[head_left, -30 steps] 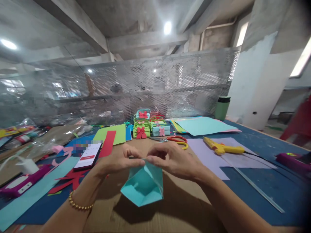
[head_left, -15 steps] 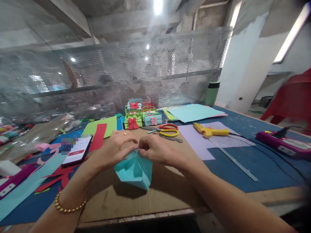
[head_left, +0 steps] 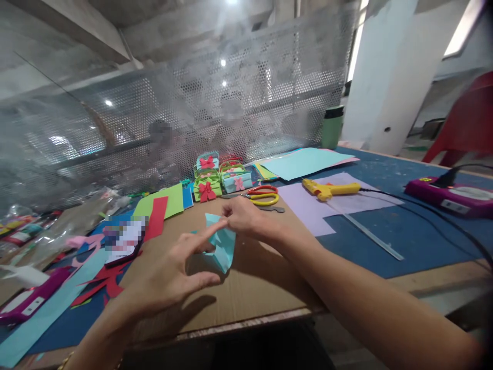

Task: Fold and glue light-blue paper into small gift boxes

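Cardboard (head_left: 246,298) lies across the front of the blue-topped bench (head_left: 419,246), and a folded turquoise paper piece (head_left: 227,252) stands on or just above it, between the two hands; its shadow makes contact hard to judge. The right hand (head_left: 246,218) has its fingers closed on the upper edge of that paper. The left hand (head_left: 181,267) is spread, thumb well apart from the index finger, which reaches across the front of the paper toward the right fingertips; whether it touches them I cannot tell.

Just beyond the right hand lie scissors (head_left: 265,201) with red and yellow handles. Behind them, small paper bags (head_left: 208,191) with bows sit grouped near a perforated metal screen (head_left: 285,108). To the right, a yellow glue gun (head_left: 339,190) rests on lilac paper (head_left: 319,222), a clear stick (head_left: 370,236) trailing below it, near a purple power strip (head_left: 454,195). On the left are a red paper strip (head_left: 156,218) overlapping a lime-green sheet (head_left: 173,200), a phone (head_left: 127,244), partly blurred out, and red scraps (head_left: 111,288). A green bottle (head_left: 332,129) stands at the back.
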Demonstrator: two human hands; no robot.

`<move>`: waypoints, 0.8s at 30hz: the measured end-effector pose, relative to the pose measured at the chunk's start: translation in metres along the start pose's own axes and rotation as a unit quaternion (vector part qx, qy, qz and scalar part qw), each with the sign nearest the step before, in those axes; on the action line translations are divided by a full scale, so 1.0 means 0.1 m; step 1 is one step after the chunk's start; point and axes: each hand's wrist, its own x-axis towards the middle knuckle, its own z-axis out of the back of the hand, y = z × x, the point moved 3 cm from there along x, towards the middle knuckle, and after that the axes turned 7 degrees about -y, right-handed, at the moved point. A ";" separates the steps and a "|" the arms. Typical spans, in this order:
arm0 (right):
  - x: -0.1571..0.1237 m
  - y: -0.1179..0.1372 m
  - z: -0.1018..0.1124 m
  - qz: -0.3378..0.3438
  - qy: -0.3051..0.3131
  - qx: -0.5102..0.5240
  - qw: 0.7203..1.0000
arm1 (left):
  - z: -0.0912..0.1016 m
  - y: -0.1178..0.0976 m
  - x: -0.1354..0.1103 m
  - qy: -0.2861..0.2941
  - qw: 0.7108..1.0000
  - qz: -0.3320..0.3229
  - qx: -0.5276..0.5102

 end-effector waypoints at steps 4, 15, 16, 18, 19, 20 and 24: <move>0.01 -0.01 0.03 0.004 -0.010 -0.002 1.000 | -0.05 -0.04 0.11 0.006 0.999 0.023 -0.031; 0.01 -0.01 0.00 0.012 -0.026 0.000 1.000 | -0.10 -0.01 0.13 0.051 0.977 0.112 -0.175; 0.02 -0.01 0.01 0.013 -0.030 0.000 0.999 | -0.10 -0.03 0.15 0.052 0.974 0.122 -0.184; 0.02 -0.02 0.01 0.016 -0.041 0.001 0.999 | -0.12 -0.08 0.19 0.057 0.973 0.137 -0.178; 0.03 -0.02 0.00 0.018 -0.046 0.000 0.999 | -0.12 -0.11 0.21 0.058 0.973 0.142 -0.171; 0.03 -0.02 0.00 0.020 -0.050 0.001 0.999 | -0.13 -0.13 0.23 0.057 0.974 0.145 -0.164; 0.06 -0.06 -0.04 0.028 -0.061 0.004 0.998 | -0.12 -0.24 0.28 0.039 0.981 0.151 -0.116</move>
